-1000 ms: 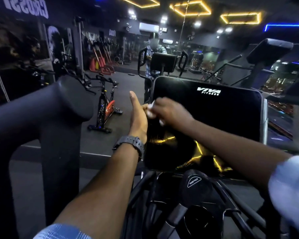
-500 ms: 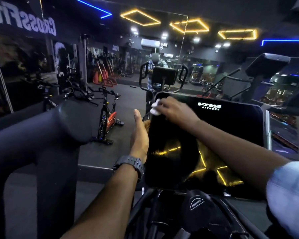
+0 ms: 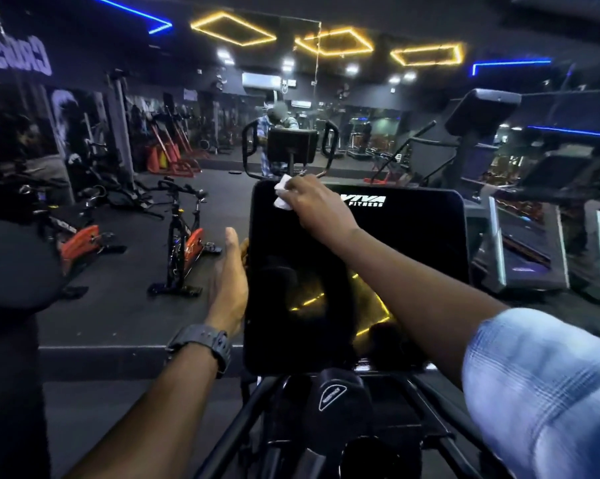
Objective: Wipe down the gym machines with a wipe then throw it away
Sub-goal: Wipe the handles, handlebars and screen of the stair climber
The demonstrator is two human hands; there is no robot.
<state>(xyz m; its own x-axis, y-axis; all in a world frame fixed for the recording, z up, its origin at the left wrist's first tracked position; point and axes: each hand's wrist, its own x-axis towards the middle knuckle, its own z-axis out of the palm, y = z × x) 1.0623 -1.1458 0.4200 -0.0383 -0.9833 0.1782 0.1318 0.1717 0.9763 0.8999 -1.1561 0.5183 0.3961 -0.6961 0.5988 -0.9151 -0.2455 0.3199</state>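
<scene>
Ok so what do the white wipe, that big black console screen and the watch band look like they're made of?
Wipe: soft white tissue or nonwoven cloth, judging by how it crumples under the right hand.
Console screen: glossy black glass or hard plastic; it mirrors the yellow ceiling lights.
Watch band: matte dark grey, probably rubber or resin, ridged, no shine.

A small white wipe (image 3: pixel 283 197), crumpled, lies pressed against the top left corner of the machine's console screen (image 3: pixel 412 257). The screen is a glossy black panel with rounded corners, standing nearly upright, printed "VIVA FITNESS" in white near its top edge and reflecting yellow ceiling lights.
</scene>
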